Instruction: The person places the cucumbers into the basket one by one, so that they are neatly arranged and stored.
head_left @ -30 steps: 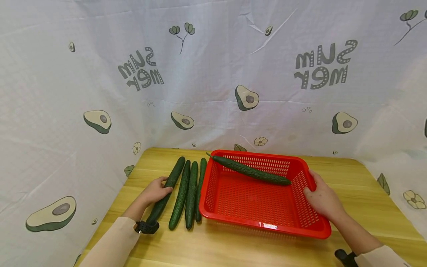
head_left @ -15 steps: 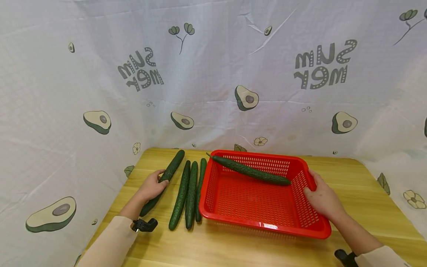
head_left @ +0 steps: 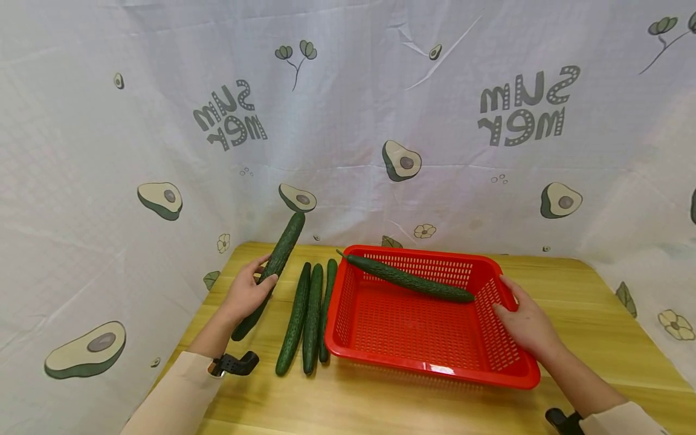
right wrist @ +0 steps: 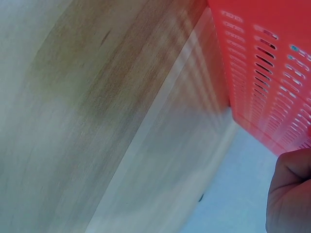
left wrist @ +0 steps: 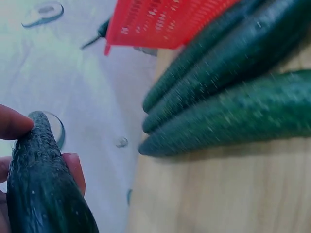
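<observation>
My left hand grips a long dark green cucumber around its middle. The cucumber is tilted, its far end raised against the curtain in the head view. In the left wrist view the fingers and thumb lie on both sides of this held cucumber. Three more cucumbers lie side by side on the table, just right of the left hand. A red plastic basket with slotted walls stands beside them, and one cucumber lies inside along its back wall. My right hand holds the basket's right rim, thumb inside.
The wooden table runs up to a white printed curtain at the back and left. The stem of the cucumber in the basket pokes over the back left rim. A black wrist camera sits on the left wrist.
My left hand has moved the gripped cucumber left, away from the others, and lifted it, far end rising most. The right hand and basket have stayed in place.
</observation>
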Demonstrator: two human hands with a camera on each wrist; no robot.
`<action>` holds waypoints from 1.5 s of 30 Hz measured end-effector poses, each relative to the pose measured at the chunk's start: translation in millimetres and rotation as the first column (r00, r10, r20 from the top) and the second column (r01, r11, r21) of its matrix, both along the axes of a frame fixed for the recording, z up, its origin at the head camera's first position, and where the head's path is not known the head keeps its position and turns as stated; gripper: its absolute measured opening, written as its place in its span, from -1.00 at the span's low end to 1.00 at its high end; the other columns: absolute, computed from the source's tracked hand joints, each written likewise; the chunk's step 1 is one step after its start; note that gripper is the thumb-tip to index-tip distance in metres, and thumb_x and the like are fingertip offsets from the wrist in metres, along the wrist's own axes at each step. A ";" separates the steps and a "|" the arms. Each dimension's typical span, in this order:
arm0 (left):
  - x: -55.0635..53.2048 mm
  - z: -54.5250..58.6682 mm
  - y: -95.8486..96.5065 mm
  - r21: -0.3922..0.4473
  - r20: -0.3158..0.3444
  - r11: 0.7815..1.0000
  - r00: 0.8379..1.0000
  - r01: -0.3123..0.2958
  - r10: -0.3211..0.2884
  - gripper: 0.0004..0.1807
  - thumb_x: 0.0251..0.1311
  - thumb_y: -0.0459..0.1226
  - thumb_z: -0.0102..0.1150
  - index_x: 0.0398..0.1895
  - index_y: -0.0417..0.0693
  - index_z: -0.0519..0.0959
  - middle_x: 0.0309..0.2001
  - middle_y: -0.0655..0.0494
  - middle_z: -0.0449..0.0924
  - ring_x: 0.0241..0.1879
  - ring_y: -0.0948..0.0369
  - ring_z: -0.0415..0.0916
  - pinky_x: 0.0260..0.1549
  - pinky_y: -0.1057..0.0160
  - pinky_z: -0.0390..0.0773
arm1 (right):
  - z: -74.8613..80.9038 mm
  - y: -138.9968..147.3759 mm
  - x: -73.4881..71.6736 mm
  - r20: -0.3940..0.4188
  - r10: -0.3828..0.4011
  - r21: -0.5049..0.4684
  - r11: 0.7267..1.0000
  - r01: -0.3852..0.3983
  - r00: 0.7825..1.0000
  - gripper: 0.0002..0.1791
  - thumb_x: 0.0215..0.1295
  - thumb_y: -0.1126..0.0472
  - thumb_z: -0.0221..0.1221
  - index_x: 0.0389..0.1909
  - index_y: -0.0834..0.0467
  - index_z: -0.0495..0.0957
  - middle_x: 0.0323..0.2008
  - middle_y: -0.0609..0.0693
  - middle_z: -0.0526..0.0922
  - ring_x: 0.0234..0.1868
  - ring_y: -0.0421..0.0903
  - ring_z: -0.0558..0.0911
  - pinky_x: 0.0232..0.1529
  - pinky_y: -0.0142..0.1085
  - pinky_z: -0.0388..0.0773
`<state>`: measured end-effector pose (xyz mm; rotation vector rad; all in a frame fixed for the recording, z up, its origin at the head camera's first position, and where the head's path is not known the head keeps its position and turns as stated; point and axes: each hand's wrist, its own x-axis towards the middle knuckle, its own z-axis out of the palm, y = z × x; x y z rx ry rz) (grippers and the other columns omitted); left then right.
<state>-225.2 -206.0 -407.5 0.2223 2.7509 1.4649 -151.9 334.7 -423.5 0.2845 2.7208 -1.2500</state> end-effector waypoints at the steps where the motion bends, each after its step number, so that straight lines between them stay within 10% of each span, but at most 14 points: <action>1: 1.0 2.9 2.2 0.005 -0.008 1.000 1.000 0.007 -0.007 -0.32 0.55 -0.26 0.08 0.65 -0.17 0.15 0.40 -0.42 0.26 -0.16 -0.02 0.62 -0.16 0.06 0.71 | -0.4 0.5 0.1 0.000 0.000 -0.005 1.000 0.000 1.000 -0.16 0.66 0.06 -0.06 0.71 0.10 -0.32 0.31 0.60 0.27 -0.35 -0.06 0.69 -0.37 -0.11 0.76; 13: 17.1 27.9 30.3 -0.078 -0.144 0.992 0.984 0.096 -0.106 -0.34 0.48 -0.26 0.18 0.60 -0.05 0.30 0.32 -0.33 0.36 0.17 -0.28 0.46 0.00 -0.16 0.59 | 1.3 -0.5 1.7 0.001 -0.010 -0.015 1.000 0.010 1.000 -0.20 0.66 0.09 -0.12 0.72 0.06 -0.31 0.27 0.59 0.31 -0.35 -0.06 0.69 -0.37 -0.11 0.76; 25: 20.9 30.1 56.2 -0.184 -0.306 0.946 0.899 0.266 -0.312 -0.40 0.35 -0.30 0.32 0.47 -0.06 0.49 0.08 -0.07 0.55 -0.01 0.05 0.49 -0.22 0.17 0.54 | 1.4 -1.3 2.8 -0.031 -0.005 0.021 1.000 0.006 1.000 -0.13 0.67 -0.21 -0.13 0.70 0.17 -0.21 0.19 0.57 0.42 -0.35 -0.06 0.68 -0.38 -0.14 0.75; 35: 20.1 41.1 85.4 -0.283 -0.270 0.888 0.858 0.364 -0.437 -0.38 0.35 -0.26 0.35 0.48 0.06 0.50 -0.11 0.08 0.46 -0.37 0.23 0.32 -0.29 0.21 0.45 | 0.4 -1.9 2.2 -0.039 -0.006 0.065 0.998 0.008 0.999 -0.18 0.68 -0.14 -0.14 0.70 0.19 -0.17 0.23 0.58 0.38 -0.32 -0.04 0.67 -0.38 -0.16 0.73; 45: 12.1 49.6 113.1 -0.423 -0.209 0.793 0.804 0.439 -0.557 -0.45 0.30 -0.24 0.39 0.37 0.07 0.60 0.08 0.12 0.56 -0.08 0.23 0.48 -0.15 0.24 0.58 | -0.2 -2.4 1.4 -0.044 -0.006 0.069 0.998 0.009 0.999 -0.20 0.69 -0.10 -0.13 0.69 0.19 -0.16 0.26 0.58 0.35 -0.31 -0.02 0.67 -0.37 -0.17 0.73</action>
